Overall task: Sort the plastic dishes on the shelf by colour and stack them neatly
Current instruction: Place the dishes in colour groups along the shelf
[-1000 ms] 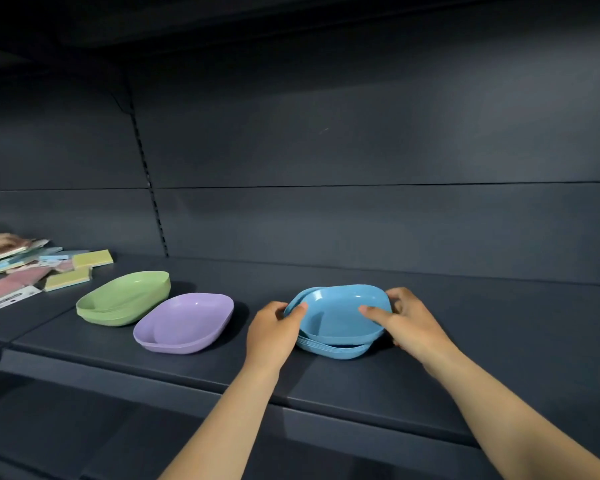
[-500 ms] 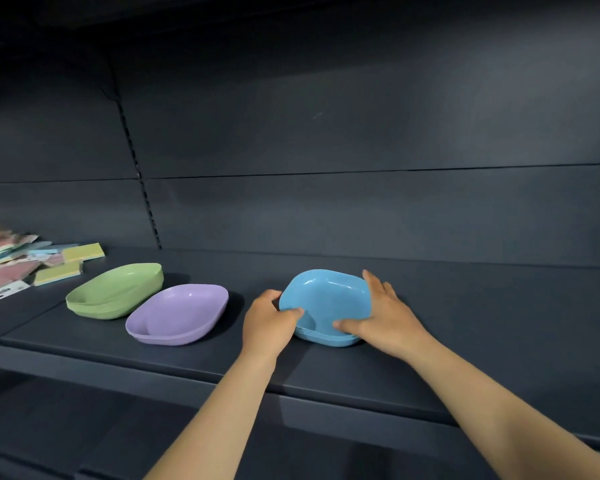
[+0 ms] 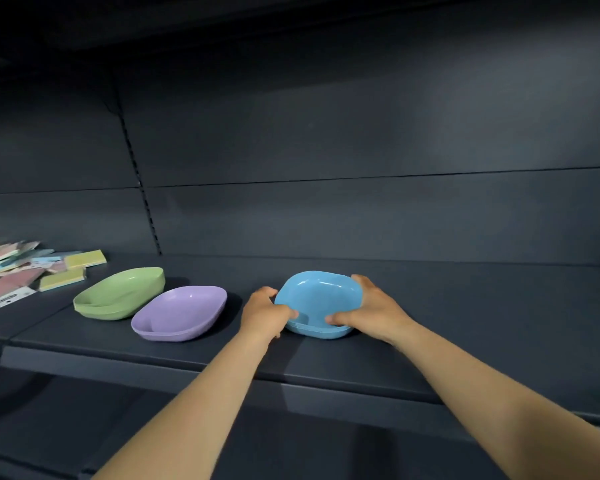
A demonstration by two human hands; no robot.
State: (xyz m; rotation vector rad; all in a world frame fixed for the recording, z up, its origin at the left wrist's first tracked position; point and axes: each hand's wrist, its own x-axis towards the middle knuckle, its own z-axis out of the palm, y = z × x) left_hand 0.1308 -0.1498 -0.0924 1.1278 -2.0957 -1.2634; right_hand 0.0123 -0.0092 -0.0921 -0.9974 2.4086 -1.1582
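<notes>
Blue dish stack (image 3: 317,303) is set on the shelf (image 3: 464,327), right of the purple dishes (image 3: 180,311) and green dishes (image 3: 120,297). It is grasped from both sides: left hand (image 3: 264,311) curled on the near-left rim, right hand (image 3: 371,311) wrapped round the right rim. The stack lies directly between the hands, equally near. Long axis unclear. Packets (image 3: 21,271) at far left; label writing too blurred to be read.

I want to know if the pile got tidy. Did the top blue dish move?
Yes. The top blue dish slid down squarely onto the blue stack, which sits on the shelf; before, it sat askew. Left hand and right hand grip it.
</notes>
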